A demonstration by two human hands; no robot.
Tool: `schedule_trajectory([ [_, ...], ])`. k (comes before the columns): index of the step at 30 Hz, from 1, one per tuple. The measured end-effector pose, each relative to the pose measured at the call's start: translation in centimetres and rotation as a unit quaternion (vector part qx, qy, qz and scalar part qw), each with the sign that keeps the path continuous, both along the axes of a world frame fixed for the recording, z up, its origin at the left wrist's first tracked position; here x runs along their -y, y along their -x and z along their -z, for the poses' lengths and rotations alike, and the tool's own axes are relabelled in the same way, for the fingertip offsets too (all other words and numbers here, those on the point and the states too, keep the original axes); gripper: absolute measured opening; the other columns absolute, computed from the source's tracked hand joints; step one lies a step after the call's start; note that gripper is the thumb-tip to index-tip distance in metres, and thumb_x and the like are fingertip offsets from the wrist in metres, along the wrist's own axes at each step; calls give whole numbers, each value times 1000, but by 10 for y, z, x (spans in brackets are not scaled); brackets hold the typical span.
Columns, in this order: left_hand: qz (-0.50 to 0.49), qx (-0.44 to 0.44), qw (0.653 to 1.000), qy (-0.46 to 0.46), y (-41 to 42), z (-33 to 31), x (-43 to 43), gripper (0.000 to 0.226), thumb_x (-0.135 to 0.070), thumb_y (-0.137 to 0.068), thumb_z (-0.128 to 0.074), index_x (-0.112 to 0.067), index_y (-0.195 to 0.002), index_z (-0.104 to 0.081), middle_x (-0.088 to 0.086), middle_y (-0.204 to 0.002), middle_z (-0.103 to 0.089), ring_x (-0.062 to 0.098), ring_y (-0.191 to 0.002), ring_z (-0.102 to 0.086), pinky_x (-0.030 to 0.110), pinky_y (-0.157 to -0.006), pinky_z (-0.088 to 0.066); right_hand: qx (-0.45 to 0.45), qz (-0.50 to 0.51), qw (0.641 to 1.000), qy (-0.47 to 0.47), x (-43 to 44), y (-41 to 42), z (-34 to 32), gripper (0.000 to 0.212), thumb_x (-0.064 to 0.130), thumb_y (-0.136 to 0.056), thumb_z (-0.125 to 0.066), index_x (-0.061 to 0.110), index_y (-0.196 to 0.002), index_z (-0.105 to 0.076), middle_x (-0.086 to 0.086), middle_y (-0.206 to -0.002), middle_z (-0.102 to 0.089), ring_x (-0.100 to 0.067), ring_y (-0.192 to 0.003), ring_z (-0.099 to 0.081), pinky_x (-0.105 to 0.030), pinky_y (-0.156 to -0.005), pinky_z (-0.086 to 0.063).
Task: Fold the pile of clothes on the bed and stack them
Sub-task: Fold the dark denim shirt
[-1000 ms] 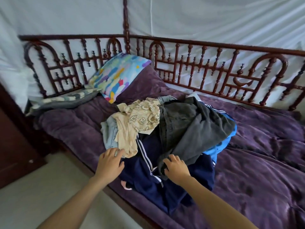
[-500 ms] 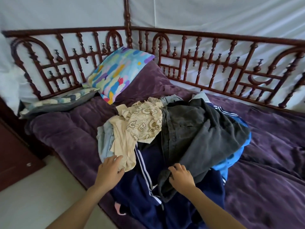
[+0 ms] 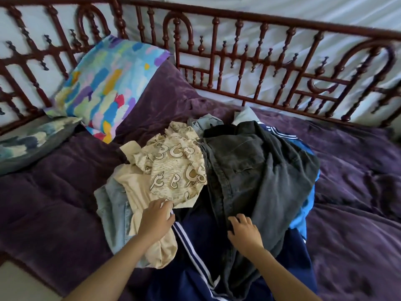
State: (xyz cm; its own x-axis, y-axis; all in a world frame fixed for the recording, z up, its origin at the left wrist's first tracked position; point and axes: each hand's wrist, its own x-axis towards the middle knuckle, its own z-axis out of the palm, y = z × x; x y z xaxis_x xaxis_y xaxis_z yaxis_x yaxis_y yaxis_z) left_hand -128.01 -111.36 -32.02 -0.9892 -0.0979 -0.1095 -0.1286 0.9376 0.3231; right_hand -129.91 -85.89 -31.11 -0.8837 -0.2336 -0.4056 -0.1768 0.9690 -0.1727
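Clothes pile (image 3: pixel 180 168): left hand (image 3: pixel 157 221) on cream garment (image 3: pixel 135 192), grip unclear; right hand (image 3: pixel 244 233) flat, spread, on grey trousers (image 3: pixel 260 170).

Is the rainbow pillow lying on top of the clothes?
No, the rainbow pillow leans against the bed rail, away from the clothes pile.

Beyond the left hand (image 3: pixel 156 222) and the right hand (image 3: pixel 245 233) we see the bed (image 3: pixel 54 203), covered by a purple quilt (image 3: pixel 358 213). A dark red wooden railing (image 3: pixel 238 61) of turned spindles and arches borders its far sides. Creased white cloth (image 3: pixel 282 9), softly daylit, hangs behind the railing. Up and left of the left hand a multicoloured pillow (image 3: pixel 108 83) leans on the railing, with a blue-grey pillow (image 3: pixel 32 144) just beside it. Below and left of that hand we see pale floor (image 3: pixel 17 283).
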Motion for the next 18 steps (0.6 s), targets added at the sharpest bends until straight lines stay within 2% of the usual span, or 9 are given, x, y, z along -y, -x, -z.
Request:
schedule_trajectory([
  [3, 27, 7, 1000, -9, 40, 12, 27, 44, -29, -94, -49, -15, -135, -45, 7, -140, -41, 25, -131, -34, 35, -102, -35, -3, 46, 999, -7, 25, 24, 1, 48, 32, -97, -39, 23, -143, -30, -2, -146, -29, -22, -132, -31, -32, -104, -33],
  [5, 45, 5, 999, -1, 63, 25, 43, 42, -22, -88, -59, -9, -127, -54, 14, -134, -49, 33, -126, -42, 41, -98, -40, -3, 73, 997, -6, 38, 35, 6, 47, 33, -96, -39, 22, -142, -31, -1, -144, -31, -22, -130, -33, -32, -102, -34],
  [7, 88, 13, 996, 3, 82, 39, 50, 42, -14, -73, -75, -4, -113, -64, 20, -119, -59, 42, -113, -53, 49, -85, -48, 1, 90, 996, -16, 48, 44, 9, 48, 32, -96, -39, 21, -143, -30, -2, -144, -31, -22, -130, -33, -32, -103, -34],
  [9, 123, 29, 992, 21, 98, 49, 49, 49, -14, -56, -86, -5, -101, -69, 20, -106, -65, 43, -97, -62, 50, -69, -53, 10, 106, 994, -18, 55, 53, 12, 50, 32, -96, -40, 21, -144, -28, -3, -144, -31, -23, -130, -32, -32, -104, -34],
  [12, 150, 19, 987, 53, 122, 60, 44, 50, -25, -50, -83, -10, -96, -70, 17, -99, -68, 38, -86, -67, 46, -57, -54, -21, 127, 991, -22, 64, 78, 18, 52, 30, -93, -47, 16, -141, -33, -7, -140, -36, -28, -128, -37, -37, -99, -40],
  [14, 160, 30, 985, 59, 137, 70, 42, 48, -28, -53, -77, -9, -97, -69, 18, -100, -68, 39, -88, -66, 49, -63, -54, -70, 140, 987, -22, 69, 102, 22, 52, 27, -88, -56, 10, -135, -43, -11, -132, -43, -34, -122, -45, -42, -90, -46],
  [16, 149, 74, 986, 23, 141, 74, 40, 50, -23, -66, -77, -9, -112, -64, 19, -116, -62, 41, -109, -58, 52, -83, -48, -43, 160, 985, -36, 72, 125, 28, 53, 28, -92, -51, 14, -140, -33, -11, -138, -35, -32, -128, -37, -40, -96, -41],
  [18, 131, 106, 985, 34, 140, 86, 47, 47, -26, -84, -62, -13, -129, -52, 10, -136, -48, 32, -133, -36, 44, -102, -35, -10, 179, 982, -65, 70, 144, 37, 58, 29, -94, -47, 17, -145, -22, -12, -146, -25, -30, -133, -28, -38, -103, -35],
])
